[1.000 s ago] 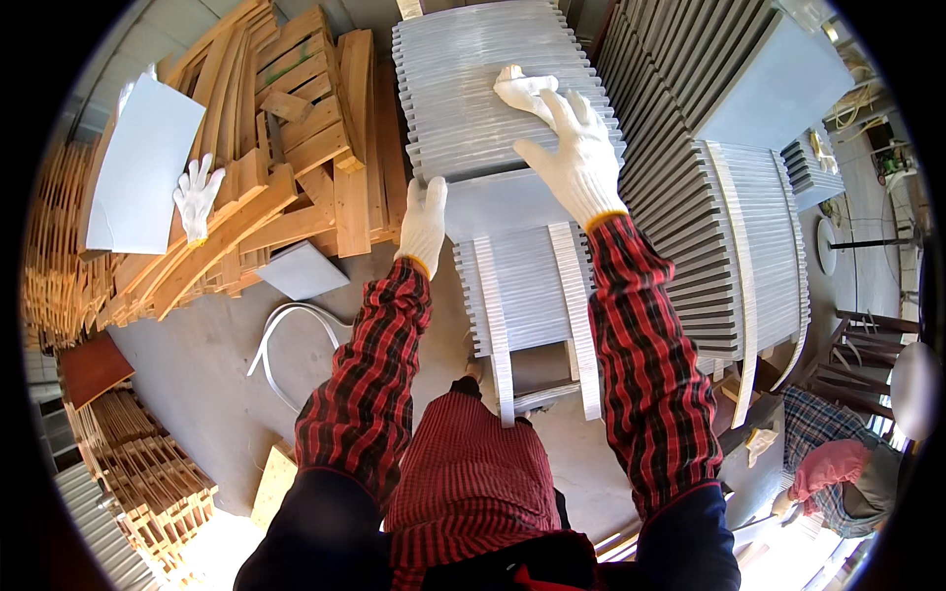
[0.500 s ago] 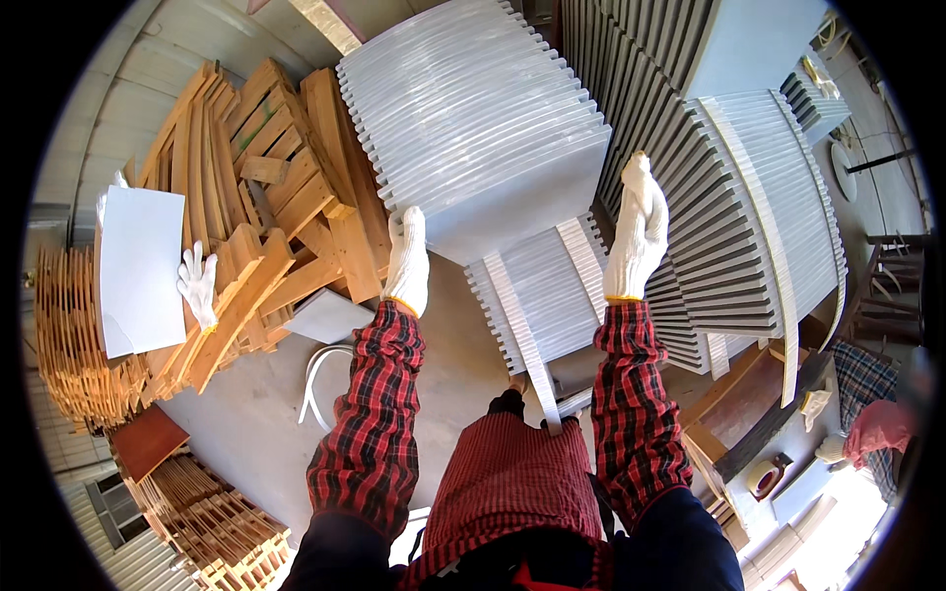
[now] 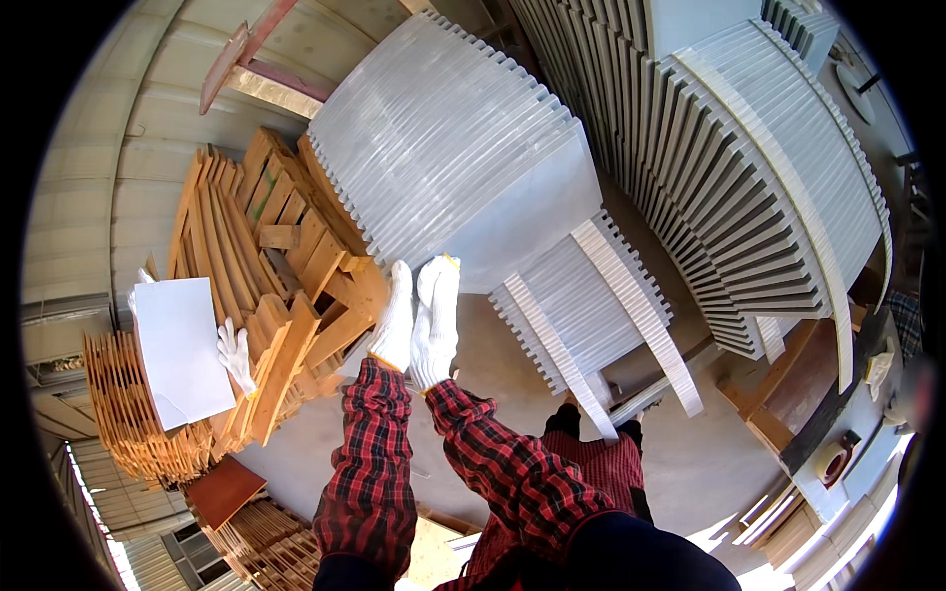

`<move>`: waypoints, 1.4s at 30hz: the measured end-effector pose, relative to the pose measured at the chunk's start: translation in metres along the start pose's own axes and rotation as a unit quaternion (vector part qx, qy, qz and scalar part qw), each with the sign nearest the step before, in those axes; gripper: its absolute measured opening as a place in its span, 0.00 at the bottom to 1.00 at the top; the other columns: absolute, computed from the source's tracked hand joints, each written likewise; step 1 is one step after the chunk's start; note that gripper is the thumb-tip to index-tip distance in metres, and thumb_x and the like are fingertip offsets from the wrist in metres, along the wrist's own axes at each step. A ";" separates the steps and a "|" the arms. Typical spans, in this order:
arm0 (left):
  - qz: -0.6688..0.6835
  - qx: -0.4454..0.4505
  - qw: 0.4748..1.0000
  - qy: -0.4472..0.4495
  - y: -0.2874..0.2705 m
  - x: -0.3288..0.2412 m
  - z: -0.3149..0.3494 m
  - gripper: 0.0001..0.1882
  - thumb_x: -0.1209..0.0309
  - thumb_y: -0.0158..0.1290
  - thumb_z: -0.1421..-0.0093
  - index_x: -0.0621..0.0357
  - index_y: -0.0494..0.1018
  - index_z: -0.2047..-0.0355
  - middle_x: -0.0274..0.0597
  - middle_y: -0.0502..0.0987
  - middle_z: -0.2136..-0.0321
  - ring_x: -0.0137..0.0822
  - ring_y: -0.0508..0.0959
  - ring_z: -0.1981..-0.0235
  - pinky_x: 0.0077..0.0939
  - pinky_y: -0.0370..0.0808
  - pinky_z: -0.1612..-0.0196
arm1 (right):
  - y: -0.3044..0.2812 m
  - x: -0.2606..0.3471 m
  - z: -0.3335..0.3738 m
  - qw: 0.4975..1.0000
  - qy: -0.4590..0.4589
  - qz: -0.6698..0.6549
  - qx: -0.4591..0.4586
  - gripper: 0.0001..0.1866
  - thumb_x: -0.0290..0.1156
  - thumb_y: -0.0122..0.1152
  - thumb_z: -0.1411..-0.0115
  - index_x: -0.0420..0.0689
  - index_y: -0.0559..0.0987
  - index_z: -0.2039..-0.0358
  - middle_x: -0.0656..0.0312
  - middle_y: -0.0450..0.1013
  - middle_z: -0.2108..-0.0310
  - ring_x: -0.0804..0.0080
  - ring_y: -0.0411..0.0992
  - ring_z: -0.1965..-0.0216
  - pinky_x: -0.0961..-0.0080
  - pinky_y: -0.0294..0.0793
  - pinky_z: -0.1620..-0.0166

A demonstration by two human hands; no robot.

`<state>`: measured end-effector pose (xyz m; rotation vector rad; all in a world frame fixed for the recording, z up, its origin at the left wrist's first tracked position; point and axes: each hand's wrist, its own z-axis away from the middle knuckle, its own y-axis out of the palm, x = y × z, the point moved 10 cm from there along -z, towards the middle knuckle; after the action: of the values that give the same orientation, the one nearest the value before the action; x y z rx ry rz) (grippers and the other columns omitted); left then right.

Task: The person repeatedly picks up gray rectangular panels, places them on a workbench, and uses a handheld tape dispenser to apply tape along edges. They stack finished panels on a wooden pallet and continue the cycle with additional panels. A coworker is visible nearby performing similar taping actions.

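Both my hands wear white knit gloves with yellow cuffs and are close together at the front left corner of a tall stack of grey ridged panels (image 3: 453, 128). My left hand (image 3: 395, 317) is stretched forward beside the corner, its fingers lying together. Just to its right, my right hand (image 3: 435, 320) points forward too, fingertips at the lower edge of the stack's smooth front face. I see nothing held in either hand. Whether the fingertips press on the panels is hard to make out.
A lower panel stack (image 3: 581, 305) with two pale ridged strips stands in front. More grey panels (image 3: 788, 148) are piled at right. At left are wooden frames (image 3: 286, 217), a white board (image 3: 182, 350) and a loose white glove (image 3: 235, 355). A tape roll (image 3: 833, 463) lies at lower right.
My right hand has moved left across the front of the stack to come beside my left hand. The view has turned, so the stacks appear shifted and tilted.
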<state>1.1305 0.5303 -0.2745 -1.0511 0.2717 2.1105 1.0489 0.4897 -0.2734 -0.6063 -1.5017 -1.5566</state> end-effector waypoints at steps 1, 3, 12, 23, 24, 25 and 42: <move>-0.007 0.026 1.000 -0.012 -0.003 0.003 0.000 0.49 0.31 0.33 0.33 0.62 0.55 0.30 0.47 0.59 0.31 0.40 0.57 0.30 0.34 0.53 0.29 | -0.003 -0.009 0.006 0.998 0.013 0.054 0.009 0.30 0.22 0.48 0.28 0.42 0.56 0.28 0.54 0.54 0.29 0.66 0.54 0.30 0.70 0.49 0.28; 0.003 0.037 0.999 -0.012 0.006 0.003 0.003 0.48 0.31 0.32 0.33 0.61 0.56 0.30 0.47 0.60 0.32 0.39 0.59 0.31 0.33 0.53 0.29 | -0.013 -0.017 0.008 0.998 -0.033 0.047 0.027 0.30 0.19 0.49 0.30 0.43 0.57 0.28 0.53 0.55 0.30 0.67 0.56 0.31 0.69 0.50 0.29; 0.000 0.052 0.999 0.003 0.001 0.009 -0.010 0.48 0.31 0.30 0.33 0.52 0.37 0.25 0.46 0.43 0.25 0.46 0.42 0.25 0.58 0.34 0.27 | -0.152 -0.006 -0.172 0.966 -0.074 0.118 -0.219 0.19 0.23 0.53 0.35 0.40 0.76 0.44 0.49 0.71 0.46 0.59 0.71 0.47 0.64 0.57 0.31; 0.019 0.047 0.998 -0.029 -0.005 0.020 -0.014 0.47 0.35 0.35 0.31 0.55 0.39 0.26 0.47 0.47 0.27 0.46 0.46 0.25 0.51 0.41 0.26 | -0.104 0.021 -0.125 0.927 -0.211 0.172 -0.257 0.08 0.18 0.55 0.48 0.39 0.74 0.65 0.54 0.69 0.64 0.60 0.69 0.60 0.65 0.71 0.52; 0.034 0.053 0.998 -0.017 -0.006 0.022 -0.016 0.47 0.35 0.35 0.31 0.55 0.39 0.26 0.47 0.48 0.27 0.46 0.46 0.25 0.51 0.41 0.26 | -0.083 0.017 -0.097 0.941 -0.202 0.179 -0.204 0.07 0.18 0.55 0.47 0.41 0.74 0.66 0.54 0.69 0.63 0.61 0.69 0.60 0.65 0.71 0.53; 0.045 0.060 0.997 -0.001 -0.006 0.021 -0.018 0.47 0.35 0.34 0.31 0.55 0.40 0.26 0.48 0.48 0.27 0.46 0.47 0.26 0.51 0.41 0.26 | -0.069 -0.002 -0.076 0.962 -0.155 0.179 -0.133 0.07 0.18 0.56 0.46 0.41 0.74 0.66 0.55 0.68 0.63 0.61 0.69 0.60 0.66 0.71 0.54; 0.044 0.036 0.998 0.020 -0.007 0.017 -0.010 0.50 0.32 0.34 0.33 0.57 0.37 0.26 0.51 0.45 0.26 0.50 0.45 0.25 0.51 0.40 0.26 | -0.221 -0.105 -0.178 0.863 0.214 -0.037 -0.456 0.18 0.39 0.56 0.36 0.44 0.67 0.50 0.58 0.71 0.52 0.62 0.71 0.53 0.33 0.68 0.50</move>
<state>1.1348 0.5389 -0.2925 -1.0577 0.4182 2.1422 0.9568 0.3216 -0.5072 -0.6463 -0.3879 -2.2644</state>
